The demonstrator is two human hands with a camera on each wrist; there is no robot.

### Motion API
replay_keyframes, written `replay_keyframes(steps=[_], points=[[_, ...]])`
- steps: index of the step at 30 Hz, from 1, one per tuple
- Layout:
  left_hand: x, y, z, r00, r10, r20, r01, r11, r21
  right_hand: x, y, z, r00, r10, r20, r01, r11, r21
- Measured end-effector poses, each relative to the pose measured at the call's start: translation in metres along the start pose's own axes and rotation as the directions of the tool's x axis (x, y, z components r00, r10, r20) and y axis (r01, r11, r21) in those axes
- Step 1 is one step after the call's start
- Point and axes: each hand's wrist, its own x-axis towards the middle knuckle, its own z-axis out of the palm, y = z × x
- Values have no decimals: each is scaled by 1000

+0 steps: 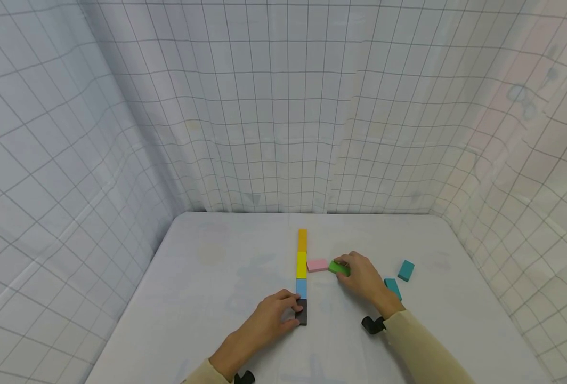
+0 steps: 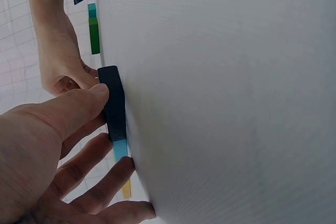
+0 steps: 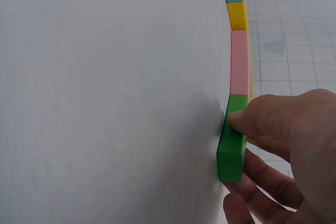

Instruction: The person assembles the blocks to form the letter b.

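Observation:
A straight column of blocks runs toward the person: orange (image 1: 302, 240), yellow (image 1: 301, 265), light blue (image 1: 301, 288) and black (image 1: 302, 312). My left hand (image 1: 269, 318) pinches the black block (image 2: 114, 106) at the near end, thumb on one side. From the yellow block's right side a pink block (image 1: 317, 265) extends, touching it. My right hand (image 1: 362, 277) pinches a green block (image 1: 339, 268) between thumb and fingers, its end against the pink block (image 3: 239, 61) and slightly angled to it in the right wrist view.
Two teal blocks lie right of the column, one (image 1: 406, 270) farther out and one (image 1: 393, 288) beside my right wrist. The white table (image 1: 207, 277) is enclosed by grid-patterned curtains (image 1: 274, 106) at the back and sides.

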Motion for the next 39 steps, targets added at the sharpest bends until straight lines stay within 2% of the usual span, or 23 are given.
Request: replay_keyframes(steps=[8, 15, 25, 39], points=[[0, 0, 0, 1000, -15, 9, 15, 1000, -14, 0, -1, 0, 1000, 0, 8, 0, 1000, -1], [1, -1, 1, 1000, -4, 2, 4, 1000, -3, -1, -1, -2, 1000, 6, 11, -6, 1000, -5], [3, 0, 1, 1000, -25, 15, 25, 1000, 13, -6, 3, -4, 1000, -1, 3, 1, 1000, -22], [1, 1, 0, 1000, -16, 7, 16, 1000, -9, -24, 13, -22, 998, -45, -37, 43, 998, -41]])
